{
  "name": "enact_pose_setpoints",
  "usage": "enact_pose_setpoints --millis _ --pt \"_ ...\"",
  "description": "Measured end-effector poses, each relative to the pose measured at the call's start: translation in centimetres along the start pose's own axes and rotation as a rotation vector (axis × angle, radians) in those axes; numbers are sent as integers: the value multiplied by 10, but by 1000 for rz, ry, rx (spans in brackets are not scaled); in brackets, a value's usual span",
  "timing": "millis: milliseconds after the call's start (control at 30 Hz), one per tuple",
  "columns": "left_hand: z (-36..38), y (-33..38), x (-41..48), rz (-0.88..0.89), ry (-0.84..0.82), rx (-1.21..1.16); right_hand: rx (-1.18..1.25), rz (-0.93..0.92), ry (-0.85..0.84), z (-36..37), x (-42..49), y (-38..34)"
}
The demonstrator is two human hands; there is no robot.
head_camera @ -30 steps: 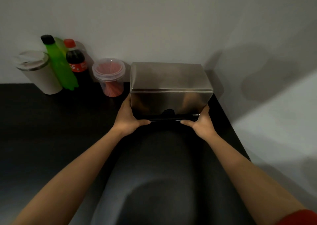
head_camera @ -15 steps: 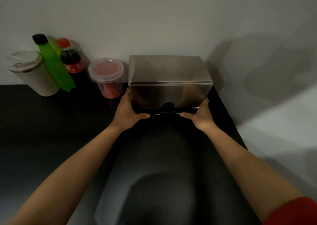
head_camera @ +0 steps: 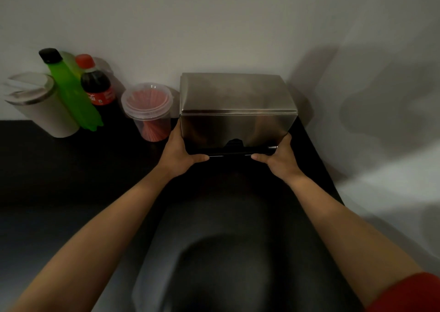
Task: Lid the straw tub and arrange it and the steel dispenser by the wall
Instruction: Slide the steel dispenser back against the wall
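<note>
The steel dispenser (head_camera: pixel 235 107) is a shiny box standing on the black counter, its back close to the white wall. My left hand (head_camera: pixel 179 153) grips its lower left corner and my right hand (head_camera: pixel 278 157) grips its lower right corner, thumbs along the dark front slot. Just left of the dispenser stands the clear straw tub (head_camera: pixel 148 110) full of red straws, with a clear lid on top, near the wall.
Further left along the wall stand a cola bottle (head_camera: pixel 98 90), a green bottle (head_camera: pixel 71 90) and a white cup with a lid (head_camera: pixel 39 106). The black counter (head_camera: pixel 71 181) ends at a white side wall on the right.
Both hands have pushed the steel dispenser away from me toward the wall; it now sits further back beside the straw tub.
</note>
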State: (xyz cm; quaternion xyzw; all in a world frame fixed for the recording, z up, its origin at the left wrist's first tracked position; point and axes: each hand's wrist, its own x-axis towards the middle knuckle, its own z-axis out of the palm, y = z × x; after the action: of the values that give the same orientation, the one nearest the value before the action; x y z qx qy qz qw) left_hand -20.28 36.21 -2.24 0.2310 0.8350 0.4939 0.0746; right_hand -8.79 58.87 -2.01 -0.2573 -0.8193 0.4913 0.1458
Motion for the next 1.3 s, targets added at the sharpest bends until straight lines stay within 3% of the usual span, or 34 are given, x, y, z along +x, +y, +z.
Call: enact_pose_setpoints --millis 1300 --pt "-4 4 -8 2 -10 24 4 21 -20 1 -5 -9"
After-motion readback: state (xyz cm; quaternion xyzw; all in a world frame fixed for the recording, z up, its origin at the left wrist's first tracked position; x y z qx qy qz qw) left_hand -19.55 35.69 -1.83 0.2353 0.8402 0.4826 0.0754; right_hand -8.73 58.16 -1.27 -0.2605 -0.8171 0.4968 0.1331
